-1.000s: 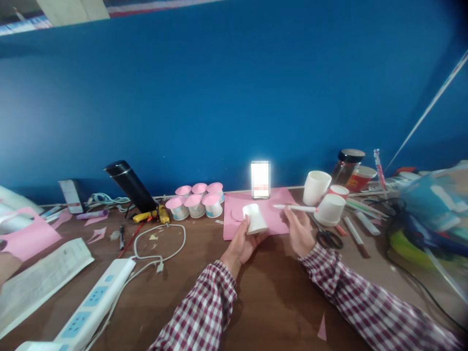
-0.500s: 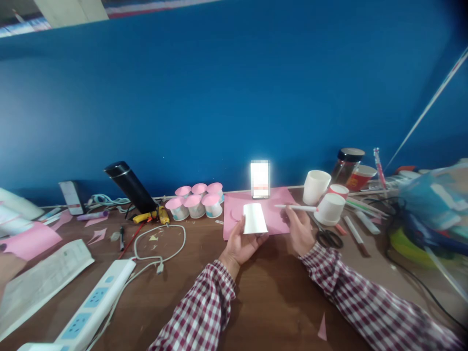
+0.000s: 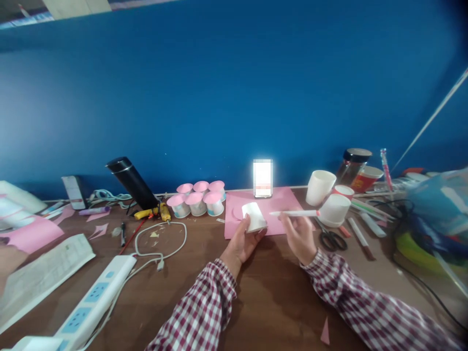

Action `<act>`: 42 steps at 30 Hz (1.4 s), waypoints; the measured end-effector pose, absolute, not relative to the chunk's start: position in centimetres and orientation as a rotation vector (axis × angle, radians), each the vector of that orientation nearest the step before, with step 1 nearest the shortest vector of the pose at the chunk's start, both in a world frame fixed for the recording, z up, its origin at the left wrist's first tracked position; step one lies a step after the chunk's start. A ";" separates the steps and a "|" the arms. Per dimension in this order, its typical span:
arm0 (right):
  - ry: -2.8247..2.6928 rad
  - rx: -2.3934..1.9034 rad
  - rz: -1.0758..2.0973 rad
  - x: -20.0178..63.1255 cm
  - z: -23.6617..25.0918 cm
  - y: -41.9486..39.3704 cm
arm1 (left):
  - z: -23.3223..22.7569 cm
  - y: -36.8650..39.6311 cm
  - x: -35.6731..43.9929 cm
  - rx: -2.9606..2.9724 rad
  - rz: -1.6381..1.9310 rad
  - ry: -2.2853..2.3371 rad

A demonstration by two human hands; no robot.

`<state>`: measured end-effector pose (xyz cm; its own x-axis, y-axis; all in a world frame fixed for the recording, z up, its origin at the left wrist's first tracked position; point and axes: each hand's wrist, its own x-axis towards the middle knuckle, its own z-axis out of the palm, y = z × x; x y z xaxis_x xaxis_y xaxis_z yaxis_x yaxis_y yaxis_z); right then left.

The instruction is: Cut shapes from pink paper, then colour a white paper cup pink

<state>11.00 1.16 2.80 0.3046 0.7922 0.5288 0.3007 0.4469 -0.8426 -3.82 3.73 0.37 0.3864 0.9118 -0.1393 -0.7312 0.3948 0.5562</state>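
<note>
Item: white paper cup (image 3: 254, 216), held upside down and tilted, above the near edge of the pink paper sheet (image 3: 281, 214) at mid worktop (image 3: 270, 292)
Handling, cup: judged very light, thin-walled and easy to dent; the wall would buckle under a hard squeeze, so a loose wrap round the side is the sensible hold, away from the open rim
Left hand (image 3: 241, 243): curled round the lower side of the cup, thumb on the near wall, fingers behind; closed only as far as the cup's girth allows
Item: white marker pen (image 3: 294, 213), lying nearly level in the air, tip pointing left toward the cup, just short of it
Handling, pen: judged light, stiff and smooth; best pinched along the barrel
Right hand (image 3: 300, 236): fingers pressed together in a pinch on the pen barrel, held just right of the cup and not touching it
Sleeves: red and white check on both forearms
Nearby, left: six pink-topped cups (image 3: 197, 197) grouped by the wall; dark flask (image 3: 132, 182) leaning; yellow glue gun (image 3: 152, 213); white cable (image 3: 161, 243); power strip (image 3: 93, 304)
Nearby, right: two upright white cups (image 3: 327, 195); black-handled scissors (image 3: 329, 238); dark-lidded jar (image 3: 353, 165)
Rear: small lit screen (image 3: 263, 178) propped against the blue wall (image 3: 234, 97)
</note>
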 end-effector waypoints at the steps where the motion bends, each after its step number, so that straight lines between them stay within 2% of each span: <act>1: -1.345 -1.124 0.389 10.8 2.9 0.8 | 0.3 3.7 -3.8 0.454 1.095 0.464; 13: -1.563 -1.150 0.170 10.6 2.7 0.1 | -0.6 4.3 -3.1 0.444 1.120 0.472; 42: -1.675 -1.175 0.183 10.5 2.3 0.3 | 0.3 3.7 -2.9 0.563 1.127 0.459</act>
<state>10.50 0.34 2.28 0.0147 0.7619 0.6475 0.6044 0.5091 -0.6128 -2.88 3.73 0.33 0.3641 0.9294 -0.0604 -0.7074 0.3182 0.6311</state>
